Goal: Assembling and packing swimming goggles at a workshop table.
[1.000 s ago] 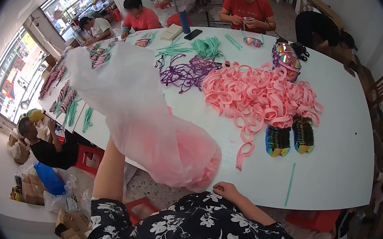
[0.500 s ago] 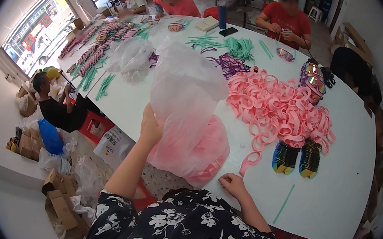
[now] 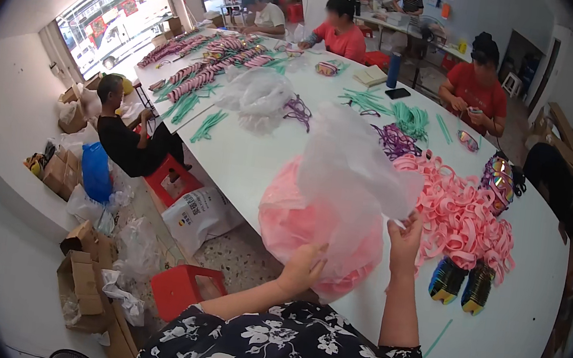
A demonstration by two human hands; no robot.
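A large, translucent plastic bag (image 3: 345,161) stands at the near edge of the white table, bulging with pink strap-like pieces (image 3: 284,210) that show through its film. My left hand (image 3: 303,266) is closed against the near side of the bag, its fingers curled into the film. On the other side, my right hand (image 3: 405,233) pinches the bag's loose upper edge. Just right of it lies a big heap of pink looped bands (image 3: 463,213). Nearer me are two stacks of shiny dark lenses (image 3: 447,280).
Goggles (image 3: 500,181), purple cords (image 3: 397,142) and mint-green straps (image 3: 410,120) lie across the table (image 3: 225,161). Another crumpled clear bag (image 3: 257,94) rests farther left. Several people sit around the table. A red stool (image 3: 185,289) and cardboard boxes (image 3: 85,283) stand on the floor at left.
My right hand has risen from the table edge to the bag's loose edge. My left hand has moved lower on the bag. The bag's top has folded rightward, and the view has shifted left.
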